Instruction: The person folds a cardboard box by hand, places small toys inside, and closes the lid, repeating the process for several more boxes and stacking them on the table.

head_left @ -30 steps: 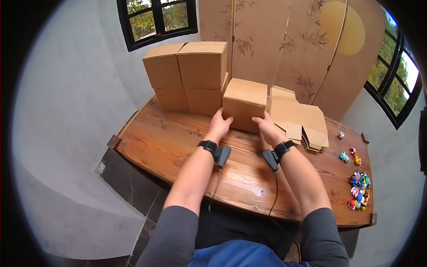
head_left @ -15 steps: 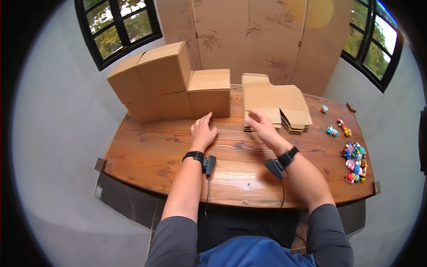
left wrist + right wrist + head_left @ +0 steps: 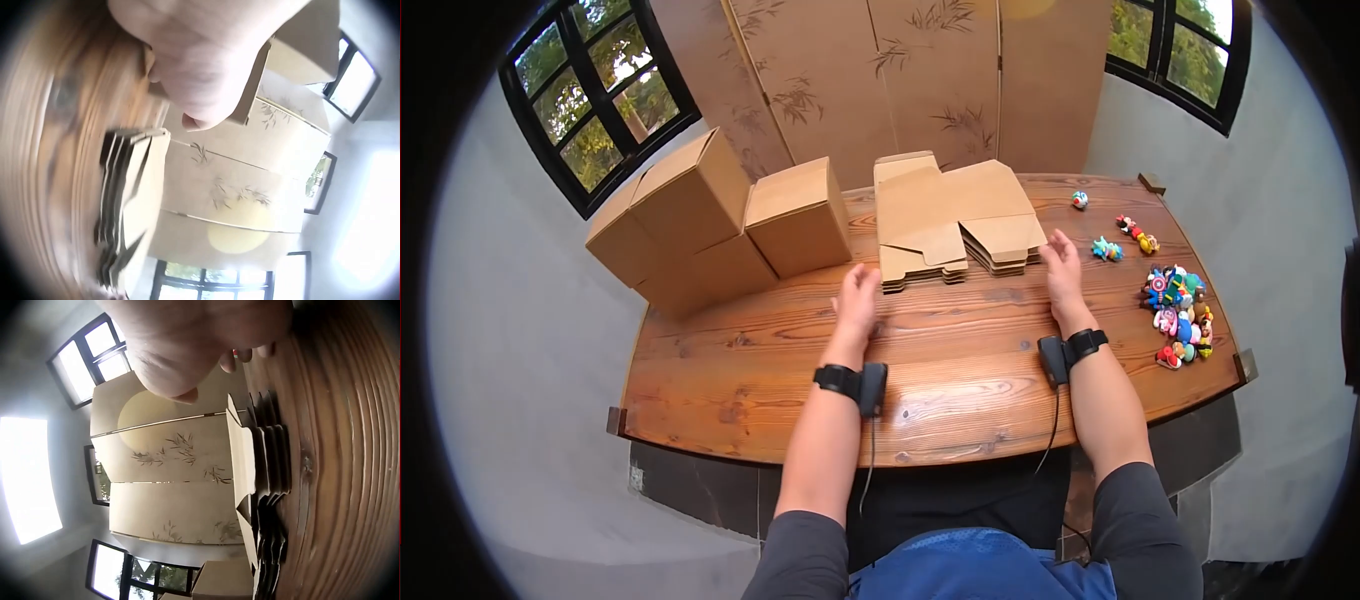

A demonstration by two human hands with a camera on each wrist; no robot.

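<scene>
A stack of flattened cardboard boxes [image 3: 955,205] lies on the wooden table, its cut flaps toward the person. My left hand [image 3: 858,300] is by the stack's near left corner, fingers extended and holding nothing. On the other side, my right hand [image 3: 1062,272] is beside the near right edge, also with nothing in it. The left wrist view has the left hand [image 3: 200,56] over the table with the layered cardboard edges [image 3: 119,187] beyond it. In the right wrist view, the right hand [image 3: 194,337] appears above the same stack's edge [image 3: 244,469].
Folded-up cardboard boxes [image 3: 690,205] are piled two high at the left, with a single-height box [image 3: 800,220] beside them. Small toy figures [image 3: 1180,310] cluster at the right of the table [image 3: 960,390]. A folding screen [image 3: 930,80] stands behind.
Both hands have let go of a box, now beside the piled boxes. They have moved to the flattened stack, the right hand passing across to its right side. The head view has turned right.
</scene>
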